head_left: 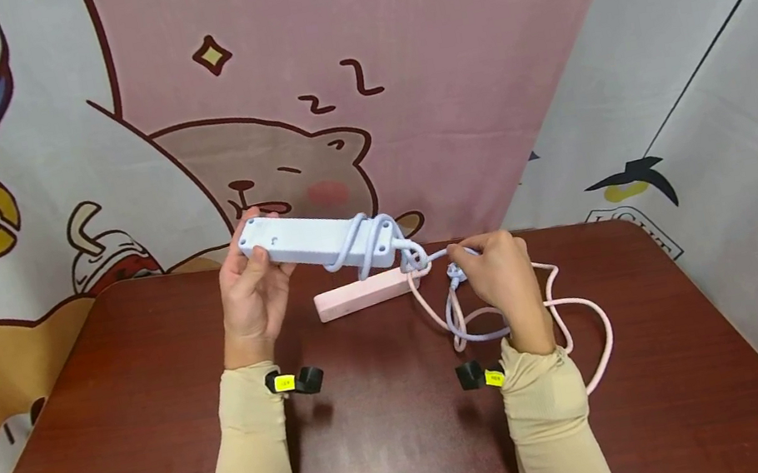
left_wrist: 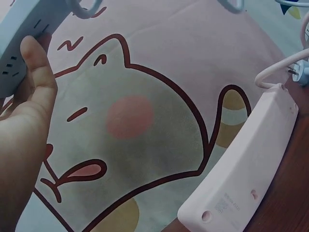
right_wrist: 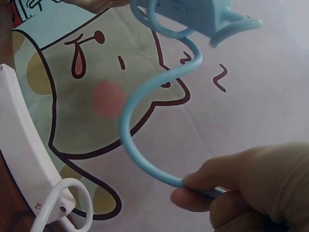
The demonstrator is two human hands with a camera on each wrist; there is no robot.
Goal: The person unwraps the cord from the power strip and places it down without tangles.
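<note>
My left hand (head_left: pixel 253 288) grips the left end of a light blue power strip (head_left: pixel 307 241), held up above the table with its back toward the head view. Its blue cord (right_wrist: pixel 128 130) winds around the strip's right end, then runs to my right hand (head_left: pixel 502 270). Thumb and fingers of that hand pinch the cord, as the right wrist view shows. Below the right hand hangs a loop of blue cord with its plug (head_left: pixel 457 273). A pink power strip (head_left: pixel 359 296) lies on the table under the blue one, and its sockets are hidden.
The pink cord (head_left: pixel 593 309) lies in loose loops on the right side of the brown table (head_left: pixel 399 436), partly behind the right hand and forearm. A cartoon-print curtain (head_left: pixel 442 73) stands right behind the table's far edge.
</note>
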